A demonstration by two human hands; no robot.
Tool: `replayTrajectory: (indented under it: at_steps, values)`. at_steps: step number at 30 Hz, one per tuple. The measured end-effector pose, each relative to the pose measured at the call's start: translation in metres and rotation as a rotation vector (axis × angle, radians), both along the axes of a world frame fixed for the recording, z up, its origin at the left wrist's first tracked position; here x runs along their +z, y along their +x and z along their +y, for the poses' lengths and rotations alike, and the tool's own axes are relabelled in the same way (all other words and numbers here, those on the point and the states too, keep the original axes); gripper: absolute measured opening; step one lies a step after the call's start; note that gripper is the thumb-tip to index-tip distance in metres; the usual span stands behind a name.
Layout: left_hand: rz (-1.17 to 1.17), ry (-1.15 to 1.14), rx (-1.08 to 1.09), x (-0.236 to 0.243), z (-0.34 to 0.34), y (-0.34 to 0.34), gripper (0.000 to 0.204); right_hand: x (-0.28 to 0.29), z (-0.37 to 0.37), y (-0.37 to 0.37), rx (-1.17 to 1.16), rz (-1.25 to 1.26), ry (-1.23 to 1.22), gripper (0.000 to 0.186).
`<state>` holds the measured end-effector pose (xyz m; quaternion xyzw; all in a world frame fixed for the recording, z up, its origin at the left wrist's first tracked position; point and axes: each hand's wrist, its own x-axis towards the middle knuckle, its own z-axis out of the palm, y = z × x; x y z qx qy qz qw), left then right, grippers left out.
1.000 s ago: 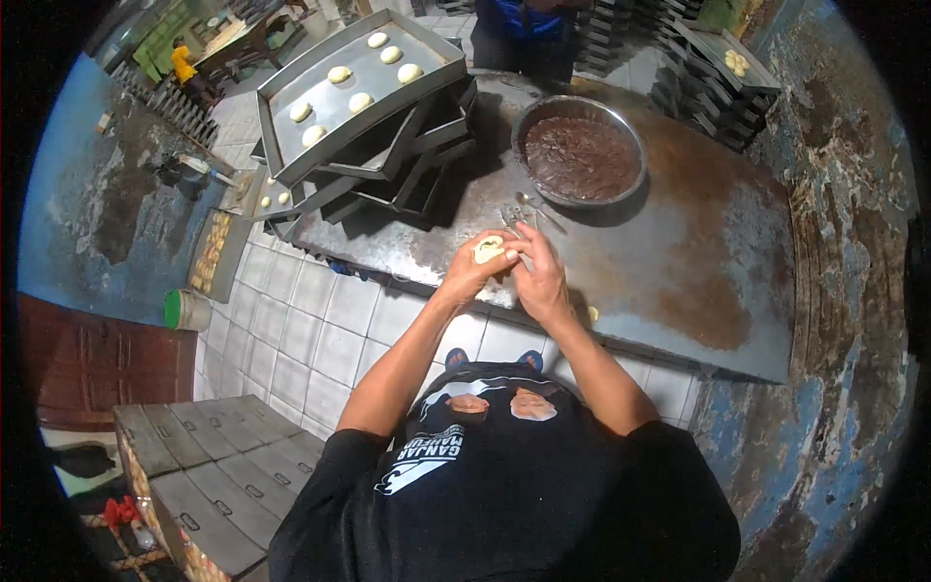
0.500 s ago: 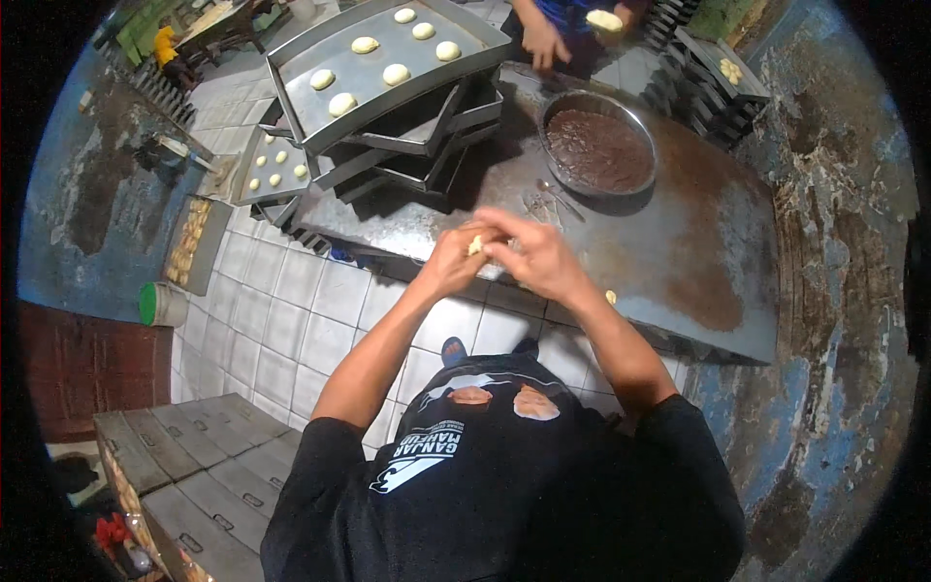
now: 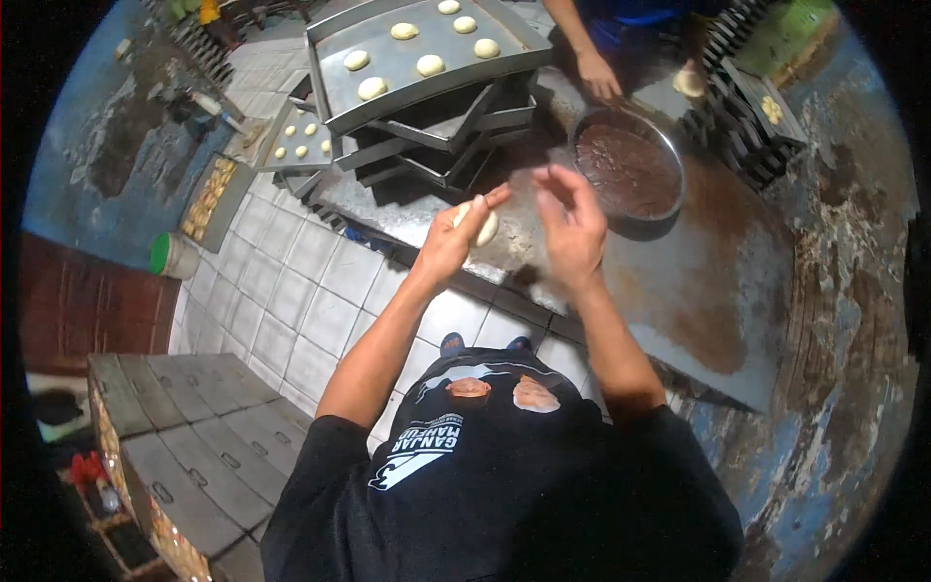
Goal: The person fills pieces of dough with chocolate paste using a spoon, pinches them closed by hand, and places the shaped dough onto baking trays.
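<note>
My left hand (image 3: 458, 231) is closed round a pale piece of dough (image 3: 482, 233) above the near edge of the metal worktable (image 3: 708, 291). My right hand (image 3: 572, 218) is raised just to the right, apart from the dough, its fingertips smeared by motion; whether they hold anything is unclear. Beyond it sits a wide steel bowl (image 3: 679, 170) of dark brown mixture. A stack of metal trays (image 3: 378, 131) stands at the back left of the table, the top one carrying several pale dough balls (image 3: 430, 65).
A person's hand (image 3: 596, 73) reaches over the far table edge beside the bowl. More trays (image 3: 270, 155) stand left and right, some with dough. Grey lidded metal boxes (image 3: 194, 427) fill the lower left; a bucket (image 3: 184, 257) sits by the wall. A weathered wall bounds the right side.
My hands have separated; the right one moved up and away from the left, which keeps the dough. A co-worker's arm has come in at the far side. The view has shifted slightly.
</note>
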<state>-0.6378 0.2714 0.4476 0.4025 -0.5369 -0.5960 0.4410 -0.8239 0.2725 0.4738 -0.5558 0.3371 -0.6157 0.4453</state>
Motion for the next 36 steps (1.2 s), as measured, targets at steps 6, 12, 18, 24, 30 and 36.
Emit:
replayTrajectory:
  at_steps: [6,12,18,24,30,36]
  values:
    - [0.462,0.198,0.08,0.018,0.003,-0.022,0.08,-0.048,0.0,0.048,-0.069,0.122,-0.059,0.053]
    - [0.168,-0.093,0.363,0.032,-0.026,0.017,0.056,-0.018,-0.04,0.088,0.468,-0.174,0.604,0.047]
    - [0.11,-0.292,0.454,0.028,-0.083,0.087,0.035,0.025,-0.109,0.145,0.769,-0.513,0.742,0.04]
    - [0.473,-0.369,0.594,0.061,-0.159,0.184,0.101,0.089,-0.261,0.239,0.822,0.188,0.574,0.031]
    - [0.126,-0.167,0.658,-0.001,-0.186,0.32,0.046,0.036,-0.508,0.334,-0.059,1.007,-0.406,0.048]
    - [-0.012,0.128,0.809,-0.063,-0.137,0.401,0.041,-0.044,-0.601,0.365,0.156,1.42,-0.735,0.046]
